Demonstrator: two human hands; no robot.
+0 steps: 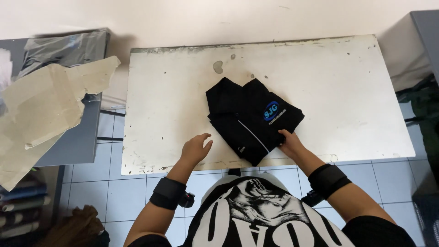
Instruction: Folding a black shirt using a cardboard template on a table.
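The right hand point(290, 142) pinched the near edge of the folded black polo shirt point(251, 116) on the worn white table point(347, 91). The left hand point(195, 148) hovered open and empty beside it.

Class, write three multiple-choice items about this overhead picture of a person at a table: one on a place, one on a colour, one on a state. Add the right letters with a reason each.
1. Where does the folded black shirt with a blue round emblem lie?
A. on the worn white tabletop
B. on the tiled floor
C. on the grey side table

2. What colour are the bands on both wrists?
A. white
B. black
C. red

3. What is the left hand doing?
A. gripping the shirt
B. resting open on the tabletop beside the shirt
C. holding crumpled paper

Answers:
1 A: the shirt rests near the middle of the tabletop.
2 B: both wrist bands are dark black.
3 B: its fingers are spread, apart from the shirt, while the right hand touches the shirt's lower edge.
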